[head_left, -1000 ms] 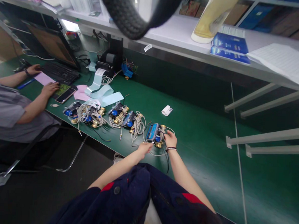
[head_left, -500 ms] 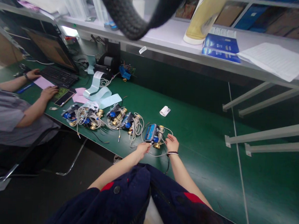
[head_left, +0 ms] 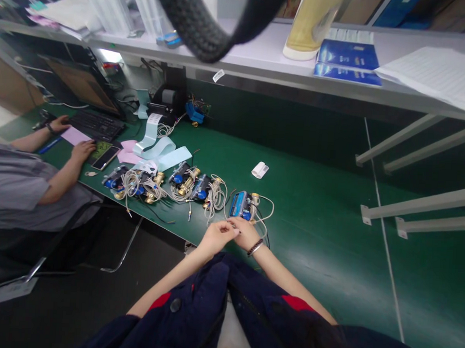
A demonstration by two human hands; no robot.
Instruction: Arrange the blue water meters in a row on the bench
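A blue-faced meter with brass fittings (head_left: 242, 204) lies on the green bench (head_left: 316, 220), its pale cable looping out to the right. Just in front of it, at the bench's near edge, my left hand (head_left: 213, 236) and my right hand (head_left: 246, 232) meet with fingers curled. They pinch a thin piece of the meter's cable (head_left: 230, 225) between them. A dark band circles my right wrist.
Several more meters with coiled wires (head_left: 169, 183) lie in a row to the left. A small white roll (head_left: 259, 169) sits behind. Another person at the far left types on a keyboard (head_left: 97, 125); a phone (head_left: 106, 157), label strips (head_left: 159, 149) and a printer (head_left: 166, 100) stand nearby.
My right hand left the meter's right side and came down to join my left hand in front of it. The view shifted slightly.
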